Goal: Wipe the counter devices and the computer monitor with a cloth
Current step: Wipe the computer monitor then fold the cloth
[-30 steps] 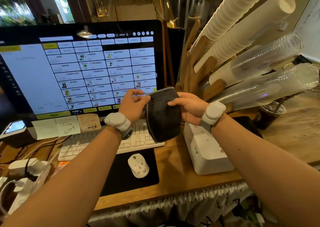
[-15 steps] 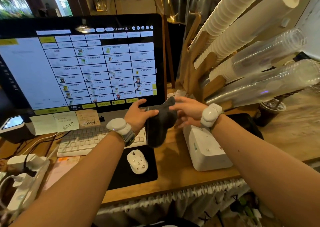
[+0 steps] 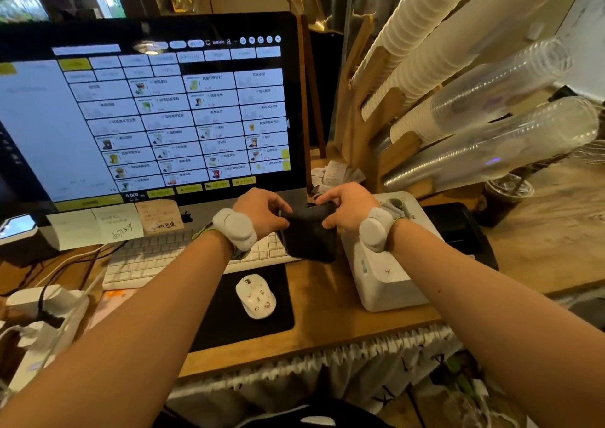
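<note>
A dark grey cloth (image 3: pixel 309 234) hangs folded between my hands, just below the lower right corner of the computer monitor (image 3: pixel 147 116). My left hand (image 3: pixel 262 210) pinches its left top edge and my right hand (image 3: pixel 347 206) pinches its right top edge. The monitor is lit with a menu grid. Under the cloth lies the right end of a white keyboard (image 3: pixel 170 257). A white box-shaped printer (image 3: pixel 383 270) stands right of the cloth, partly under my right wrist.
A white mouse (image 3: pixel 257 295) rests on a black mat (image 3: pixel 235 310). Paper notes (image 3: pixel 118 226) stick under the screen. A small scanner device (image 3: pixel 19 231) and a power strip (image 3: pixel 39 316) sit left. A wooden rack with cup stacks (image 3: pixel 458 77), an iced drink (image 3: pixel 504 195) and a black device (image 3: pixel 458 228) stand right.
The cloth was spread wide a second ago; both hands have since brought it together into a smaller fold and moved slightly lower, towards the desk. The head view shifted closer.
</note>
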